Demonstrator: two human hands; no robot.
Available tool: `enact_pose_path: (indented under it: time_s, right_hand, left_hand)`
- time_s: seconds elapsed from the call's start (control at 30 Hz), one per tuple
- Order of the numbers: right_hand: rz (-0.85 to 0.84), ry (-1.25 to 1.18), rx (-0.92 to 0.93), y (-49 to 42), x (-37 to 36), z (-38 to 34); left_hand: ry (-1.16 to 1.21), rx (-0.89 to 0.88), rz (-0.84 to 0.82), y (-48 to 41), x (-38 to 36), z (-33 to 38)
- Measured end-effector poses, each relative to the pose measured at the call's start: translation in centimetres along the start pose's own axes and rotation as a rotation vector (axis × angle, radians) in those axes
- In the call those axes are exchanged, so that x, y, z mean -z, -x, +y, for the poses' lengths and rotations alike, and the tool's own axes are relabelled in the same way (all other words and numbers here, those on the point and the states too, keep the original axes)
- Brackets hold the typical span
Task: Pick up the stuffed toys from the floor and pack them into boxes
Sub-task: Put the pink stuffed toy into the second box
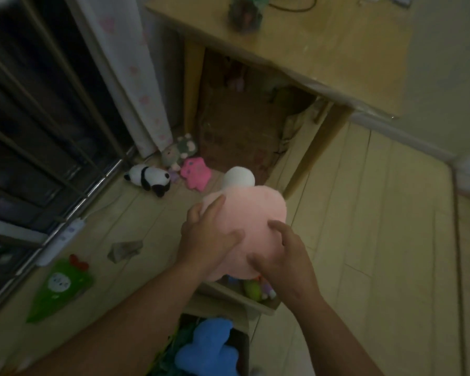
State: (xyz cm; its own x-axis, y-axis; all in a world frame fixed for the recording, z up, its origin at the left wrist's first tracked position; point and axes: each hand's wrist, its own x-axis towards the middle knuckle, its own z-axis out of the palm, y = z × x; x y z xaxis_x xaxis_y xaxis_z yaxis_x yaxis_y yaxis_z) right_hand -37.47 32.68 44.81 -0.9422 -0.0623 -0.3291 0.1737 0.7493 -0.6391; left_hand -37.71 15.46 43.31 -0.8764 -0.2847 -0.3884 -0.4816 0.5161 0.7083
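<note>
As you look down, toys on floor: four. panda (149, 179), pink star (196, 172), grey-green toy (179, 151) bunched near the desk leg; green toy (60, 286) apart, by the window.
Boxes: two. near box (244, 339) has a blue toy (212, 348); far box (258, 305) has small toys, too blurred to count.
Pink toy (253, 207): one, with a white ball on top, held in the air above the far box.
Left hand (212, 234): fingers straight, spread flat against the pink toy.
Right hand (288, 259): fingers curled, gripping the pink toy.
Floor (364, 213): pale wood planks.
Room: wooden desk (323, 50), curtain (130, 77), window bars (38, 104), dim light.
</note>
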Motion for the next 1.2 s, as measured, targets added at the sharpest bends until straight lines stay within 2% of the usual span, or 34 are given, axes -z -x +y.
enact_pose_path:
  time_s: [0.2, 0.33, 0.5, 0.63, 0.83, 1.03, 1.2]
  right_hand:
    - [-0.076, 0.001, 0.052, -1.0, 1.4, 4.0]
    - [-0.087, 0.061, 0.063, -1.3, 1.8, 6.2]
    - [-0.093, 0.047, 0.026, 0.4, 1.4, 8.3]
    - [-0.09, 0.018, -0.041, 1.8, -0.4, 9.2]
    - [-0.048, 0.028, 0.03, 1.9, -0.1, 6.6]
    - [-0.005, 0.048, 0.065, 1.7, 1.6, 3.2]
    - [0.008, 0.067, 0.075, 1.6, 1.3, -1.4]
  left_hand:
    - [0.027, 0.043, 0.062, 0.9, -4.4, 0.5]
    - [0.026, 0.06, 0.038, 1.2, -6.1, 0.6]
    - [0.05, 0.052, 0.077, 2.4, -5.2, -1.0]
    - [0.035, 0.042, 0.032, 3.9, -4.5, -2.4]
    - [0.077, -0.013, -0.003, 4.8, -3.7, -2.0]
    - [0.134, -0.112, 0.041, 4.9, -1.5, -0.7]
    - [0.177, -0.104, 0.094, 4.0, 2.3, -0.9]
